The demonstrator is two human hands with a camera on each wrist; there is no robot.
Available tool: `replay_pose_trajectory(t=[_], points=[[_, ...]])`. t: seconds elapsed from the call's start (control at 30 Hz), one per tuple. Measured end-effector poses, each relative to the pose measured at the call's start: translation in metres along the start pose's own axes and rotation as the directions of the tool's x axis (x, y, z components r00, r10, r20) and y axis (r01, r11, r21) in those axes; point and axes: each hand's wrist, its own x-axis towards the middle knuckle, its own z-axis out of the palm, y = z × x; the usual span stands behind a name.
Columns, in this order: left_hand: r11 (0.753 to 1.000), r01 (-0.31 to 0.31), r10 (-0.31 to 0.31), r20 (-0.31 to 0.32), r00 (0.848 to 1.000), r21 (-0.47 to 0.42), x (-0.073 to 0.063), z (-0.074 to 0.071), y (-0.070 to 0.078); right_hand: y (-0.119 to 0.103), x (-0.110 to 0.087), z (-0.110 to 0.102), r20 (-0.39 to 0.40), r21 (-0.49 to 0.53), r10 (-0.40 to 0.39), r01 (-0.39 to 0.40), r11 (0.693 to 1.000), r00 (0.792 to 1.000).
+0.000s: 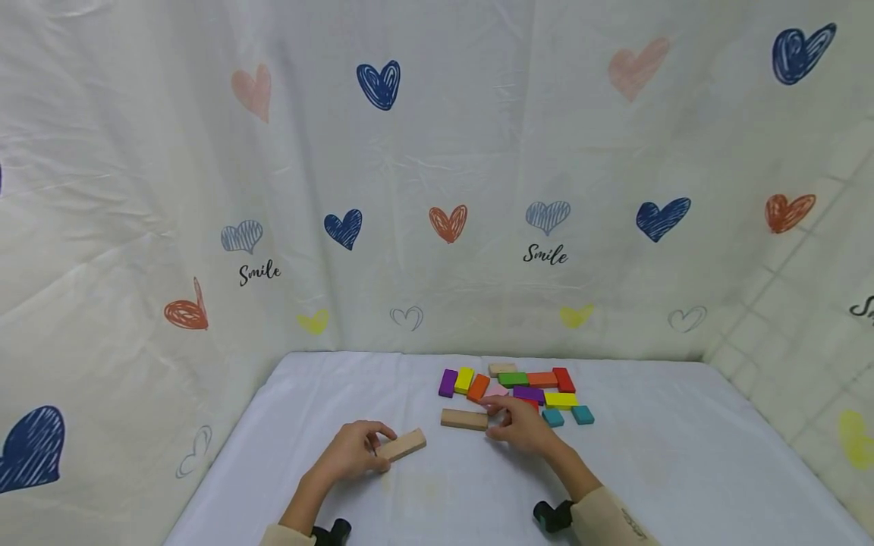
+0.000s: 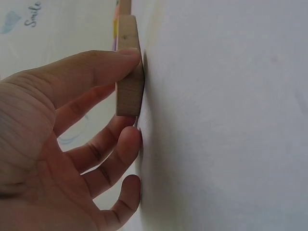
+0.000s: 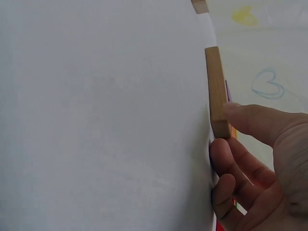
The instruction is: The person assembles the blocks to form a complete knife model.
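My left hand (image 1: 353,449) pinches the left end of a plain wooden block (image 1: 403,445), which lies slanted low on the white cloth. In the left wrist view the thumb presses on the near side of that block (image 2: 129,98), while the lower fingers rest on the cloth. A second plain wooden block (image 1: 463,419) lies farther back and to the right. My right hand (image 1: 522,426) pinches its right end, with the thumb on the near side of the block (image 3: 216,86) in the right wrist view. A gap separates the two blocks.
Behind the right hand lie several coloured blocks, among them a purple block (image 1: 448,383), a green block (image 1: 513,379) and a teal block (image 1: 583,415). Another plain wooden block (image 1: 502,369) is at the back. A heart-printed curtain (image 1: 437,152) hangs behind the cloth-covered table (image 1: 655,455).
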Motion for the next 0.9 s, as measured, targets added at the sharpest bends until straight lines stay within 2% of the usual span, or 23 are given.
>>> replay_pose_trajectory(t=[0.17,0.3,0.57,0.9], points=[[1.000,-0.013,0.013,0.005,1.000,-0.008,0.002,-0.003,-0.004,-0.002,0.004,0.006,-0.046,-0.025,0.031,-0.032,0.999,0.998],[1.000,-0.019,0.019,0.008,1.000,-0.013,0.002,-0.004,-0.005,-0.002,0.006,0.009,-0.054,-0.065,0.017,-0.021,0.998,0.998],[0.999,-0.051,0.051,0.013,0.999,0.003,0.005,-0.003,-0.006,-0.004,0.003,0.005,-0.007,-0.095,0.001,-0.001,0.995,1.000],[0.997,-0.078,0.078,0.032,0.996,-0.004,0.010,-0.003,-0.003,-0.001,-0.009,-0.009,0.035,-0.066,-0.014,0.016,0.998,0.999]])
